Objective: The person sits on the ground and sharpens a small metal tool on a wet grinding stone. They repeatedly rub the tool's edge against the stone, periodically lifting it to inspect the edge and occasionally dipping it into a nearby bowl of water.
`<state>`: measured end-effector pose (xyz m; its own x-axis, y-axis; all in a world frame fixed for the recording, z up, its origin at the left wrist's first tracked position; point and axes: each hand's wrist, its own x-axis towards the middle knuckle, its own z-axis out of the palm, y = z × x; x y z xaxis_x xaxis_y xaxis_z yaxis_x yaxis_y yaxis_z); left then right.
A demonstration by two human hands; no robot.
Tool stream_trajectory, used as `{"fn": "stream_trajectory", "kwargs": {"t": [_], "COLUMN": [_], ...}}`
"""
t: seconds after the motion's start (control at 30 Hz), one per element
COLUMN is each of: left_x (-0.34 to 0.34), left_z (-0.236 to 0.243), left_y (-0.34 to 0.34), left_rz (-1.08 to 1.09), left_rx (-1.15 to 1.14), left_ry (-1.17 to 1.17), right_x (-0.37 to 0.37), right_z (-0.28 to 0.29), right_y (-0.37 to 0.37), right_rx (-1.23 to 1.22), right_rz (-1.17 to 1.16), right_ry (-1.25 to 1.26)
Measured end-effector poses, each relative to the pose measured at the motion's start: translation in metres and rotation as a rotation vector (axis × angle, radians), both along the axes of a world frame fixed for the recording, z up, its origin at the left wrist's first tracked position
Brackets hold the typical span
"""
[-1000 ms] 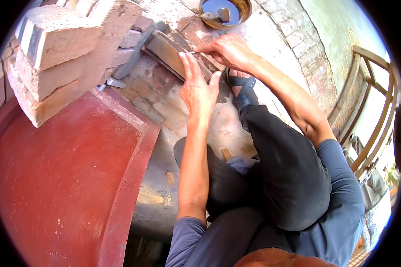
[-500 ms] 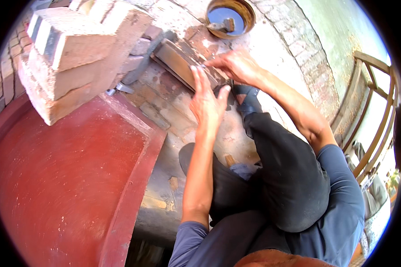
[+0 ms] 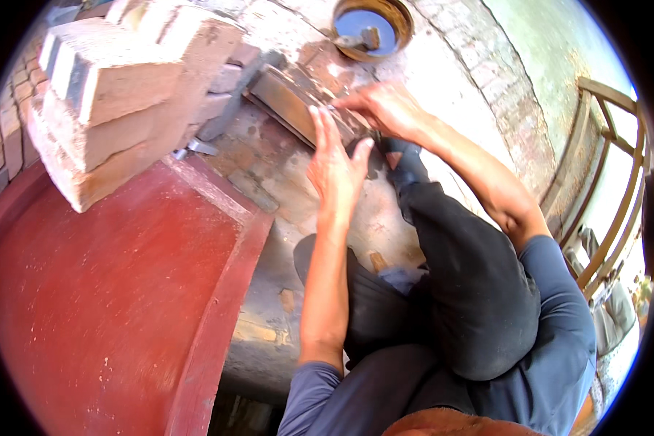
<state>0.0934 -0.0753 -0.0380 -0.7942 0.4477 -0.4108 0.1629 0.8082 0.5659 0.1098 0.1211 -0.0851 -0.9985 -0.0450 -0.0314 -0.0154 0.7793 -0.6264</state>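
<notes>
The largest thing near you is the broad, red-painted panel with a raised border (image 3: 116, 298), filling the near left. Beyond it on the far left rises the angular stack of pale, dusty bricks (image 3: 131, 94). To the right stands the curved brown wooden frame (image 3: 607, 94), well apart from your reach. At far centre, low over the paved floor (image 3: 378, 221), lies the oblong brown block with a flat face (image 3: 283, 98), set before your feet, probably so both arms can bear down on it. Its face is smooth, tan-brown and faintly glossy, with a dark edge below and a rougher, mottled far side; its right end is mostly hidden. Just beyond it sits the round, brownish basin of bluish liquid (image 3: 408, 40), presumably kept close for easy wetting. Your left hand (image 3: 334, 171) has two fingers straight and side by side over the block, thumb spread wide, seemingly for steady pressure. Your right hand (image 3: 389, 109) is curled, index fingertip meeting the left fingertips; whether it pinches anything, you cannot tell from here. Smallest is the stubby, brown-headed brush (image 3: 370, 38) inside the basin.
</notes>
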Motion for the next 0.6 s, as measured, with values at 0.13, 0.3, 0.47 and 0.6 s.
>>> {"fn": "stream_trajectory", "kwargs": {"t": [0.13, 0.3, 0.47, 0.6], "left_x": [-0.015, 0.009, -0.027, -0.004], "left_z": [-0.007, 0.0, -0.001, -0.002], "left_y": [0.002, 0.003, 0.003, 0.001], "left_rz": [-0.014, 0.0, 0.0, 0.031], "left_rx": [-0.024, -0.025, -0.044, 0.026], "left_ry": [0.091, -0.041, 0.091, 0.008], "right_x": [-0.018, 0.015, -0.017, -0.004], "right_z": [0.001, 0.0, 0.005, 0.005], "right_y": [-0.002, -0.001, -0.006, -0.002], "right_rx": [-0.053, -0.015, 0.009, 0.017], "right_rz": [0.022, -0.017, -0.008, 0.016], "right_ry": [0.068, -0.037, 0.007, -0.095]}}
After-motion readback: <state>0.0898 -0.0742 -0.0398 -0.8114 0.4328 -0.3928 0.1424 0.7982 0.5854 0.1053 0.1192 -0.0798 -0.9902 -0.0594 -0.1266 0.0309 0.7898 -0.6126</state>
